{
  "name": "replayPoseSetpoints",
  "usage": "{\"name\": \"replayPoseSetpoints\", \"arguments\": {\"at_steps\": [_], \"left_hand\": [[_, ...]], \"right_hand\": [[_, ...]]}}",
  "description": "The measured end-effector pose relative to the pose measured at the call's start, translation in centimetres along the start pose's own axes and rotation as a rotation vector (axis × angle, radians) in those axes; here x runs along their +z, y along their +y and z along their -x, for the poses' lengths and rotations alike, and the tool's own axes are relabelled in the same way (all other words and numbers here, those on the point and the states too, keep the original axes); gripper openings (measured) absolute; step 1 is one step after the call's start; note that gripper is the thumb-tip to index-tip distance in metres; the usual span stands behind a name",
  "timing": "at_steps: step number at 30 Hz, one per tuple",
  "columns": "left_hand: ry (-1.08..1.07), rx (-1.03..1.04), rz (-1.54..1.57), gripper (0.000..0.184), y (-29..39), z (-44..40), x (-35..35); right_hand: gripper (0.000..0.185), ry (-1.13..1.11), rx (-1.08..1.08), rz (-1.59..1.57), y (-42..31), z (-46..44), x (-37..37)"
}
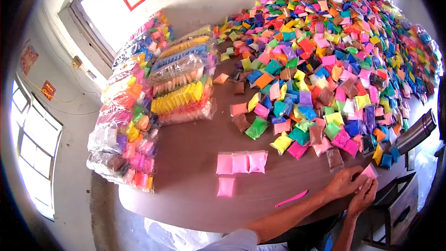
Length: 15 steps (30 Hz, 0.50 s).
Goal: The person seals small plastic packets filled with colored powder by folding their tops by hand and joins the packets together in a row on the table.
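Observation:
Near the table's right front edge, my left hand (344,183) and my right hand (364,198) come together on a small pink packet (370,171). Fingers of both hands are closed on its lower and left sides. Three pink packets (240,162) lie in a row, edges touching, on the brown table (186,167). A single pink packet (226,187) sits just below them. A slim pink plastic tool (291,198) rests on the tabletop to the left of my left forearm.
A large heap of colourful packets (320,69) covers the back and right of the table. Clear bags of sorted packets (181,97) are stacked at the left, beside more mixed bags (123,130). A dark cylindrical flask (416,132) leans at the right, above wooden furniture (402,204).

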<state>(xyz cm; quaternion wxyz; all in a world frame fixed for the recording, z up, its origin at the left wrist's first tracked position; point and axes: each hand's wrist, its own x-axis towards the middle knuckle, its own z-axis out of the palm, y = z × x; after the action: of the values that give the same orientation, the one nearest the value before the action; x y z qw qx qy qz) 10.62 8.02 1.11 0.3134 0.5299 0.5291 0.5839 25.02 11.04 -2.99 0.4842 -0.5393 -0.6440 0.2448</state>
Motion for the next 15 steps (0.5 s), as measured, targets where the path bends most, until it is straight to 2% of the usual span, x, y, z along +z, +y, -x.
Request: {"name": "replayPoseSetpoints", "arguments": {"at_steps": [2, 4, 6, 10, 11, 12, 15], "left_hand": [[0.012, -0.048, 0.093, 0.028, -1.0, -0.1, 0.5], [0.024, -0.048, 0.095, 0.028, -1.0, -0.1, 0.5], [0.033, -0.049, 0.098, 0.028, -0.8, -0.2, 0.3], [-0.019, -0.089, 0.056, 0.027, -0.1, -0.1, 0.0], [-0.012, -0.106, 0.050, 0.026, 0.1, 0.0, 0.0], [-0.018, -0.105, 0.055, 0.026, 0.2, -0.1, 0.0], [0.044, -0.041, 0.102, 0.026, 0.0, -0.2, 0.0]], "right_hand": [[0.042, -0.003, 0.022, -0.034, -0.7, 0.2, 0.1], [0.041, -0.005, 0.045, -0.065, -0.9, 0.1, 0.0], [0.039, 0.001, -0.041, 0.024, -0.4, 0.0, -0.1], [0.035, 0.019, 0.004, -0.013, -1.4, 0.2, 0.0], [0.029, 0.013, 0.006, -0.049, -1.2, 0.3, 0.1], [0.025, 0.006, 0.008, -0.086, -1.2, 0.3, 0.1], [0.028, -0.044, -0.022, -0.100, -1.5, 0.4, -0.1]]}}
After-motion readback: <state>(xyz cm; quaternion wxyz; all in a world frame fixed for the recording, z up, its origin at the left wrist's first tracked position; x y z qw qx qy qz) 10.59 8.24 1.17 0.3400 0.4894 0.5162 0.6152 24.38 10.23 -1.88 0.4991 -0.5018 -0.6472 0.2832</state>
